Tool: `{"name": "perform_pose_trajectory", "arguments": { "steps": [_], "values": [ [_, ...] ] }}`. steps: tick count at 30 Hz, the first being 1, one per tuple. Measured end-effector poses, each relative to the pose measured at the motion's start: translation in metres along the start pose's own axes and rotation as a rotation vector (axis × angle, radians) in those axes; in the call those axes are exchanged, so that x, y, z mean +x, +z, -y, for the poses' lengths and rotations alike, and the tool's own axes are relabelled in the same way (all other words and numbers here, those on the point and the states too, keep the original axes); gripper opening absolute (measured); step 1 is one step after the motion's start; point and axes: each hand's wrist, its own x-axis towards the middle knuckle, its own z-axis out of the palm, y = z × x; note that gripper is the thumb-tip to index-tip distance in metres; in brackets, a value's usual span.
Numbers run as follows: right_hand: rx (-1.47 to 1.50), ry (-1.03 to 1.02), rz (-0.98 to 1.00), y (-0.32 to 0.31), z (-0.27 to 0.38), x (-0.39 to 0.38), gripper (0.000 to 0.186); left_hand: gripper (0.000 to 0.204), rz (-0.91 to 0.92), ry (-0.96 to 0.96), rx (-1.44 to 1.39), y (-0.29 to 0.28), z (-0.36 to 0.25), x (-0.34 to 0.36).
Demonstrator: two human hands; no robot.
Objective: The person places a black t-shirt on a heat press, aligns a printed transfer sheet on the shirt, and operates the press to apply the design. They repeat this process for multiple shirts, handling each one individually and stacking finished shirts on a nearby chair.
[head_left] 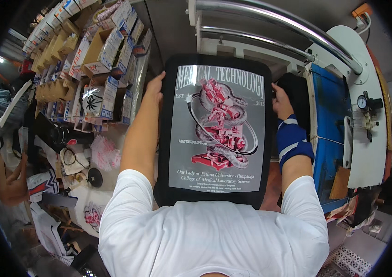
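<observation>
In the middle of the view, I have a black T-shirt (214, 129) pulled flat over a platen, its printed panel facing up at me: a grey rectangle with a red and white microscope wrapped by a grey snake, and lines of white lettering above and below. My left hand (155, 84) sits on the shirt's far left edge, and its grip is closed on the fabric there, fingers curled over the edge. My right hand (281, 102) is at the far right edge of the shirt, touching the black cloth; from here I cannot tell whether its grip is closed on the fabric or only pressing on it. A blue wrist wrap with white stripes (293, 143) covers my right forearm just near of that hand.

Right of the shirt stands a blue press plate (332, 120) in a white frame, with a small pressure gauge (362, 102) further right. Two chrome bars (279, 23) run across the far side. On the left, stacked cardboard boxes (96, 55) fill shelving, and below them a cluttered surface (78, 161) carries printed sheets and small tools. At the left rim, another person's hand (13, 182) shows.
</observation>
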Motion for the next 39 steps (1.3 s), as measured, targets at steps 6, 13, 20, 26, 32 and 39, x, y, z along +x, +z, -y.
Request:
{"name": "perform_pose_trajectory", "arguments": {
  "steps": [6, 13, 20, 26, 32, 39],
  "values": [
    [0.094, -0.051, 0.039, -0.039, 0.016, 0.027, 0.027, 0.075, -0.106, 0.315, 0.031, 0.009, -0.018, -0.015],
    [-0.098, -0.197, 0.078, -0.045, 0.014, 0.013, 0.025, 0.045, -0.272, 0.51, 0.523, -0.021, -0.012, 0.008],
    [0.051, -0.237, -0.106, -0.006, 0.018, -0.006, 0.027, 0.044, -0.277, 0.371, 0.379, -0.013, -0.022, -0.007],
    [0.153, -0.261, -0.065, -0.007, 0.016, -0.019, 0.014, 0.039, -0.257, 0.378, 0.36, -0.011, -0.025, -0.012],
    [-0.317, 0.301, 0.19, 0.008, 0.0, -0.028, 0.068, 0.036, -0.298, 0.348, 0.327, -0.025, -0.016, -0.018],
    [0.205, -0.087, 0.21, -0.035, -0.015, 0.013, 0.065, 0.039, -0.212, 0.33, 0.342, 0.003, -0.009, 0.001]
  ]
}}
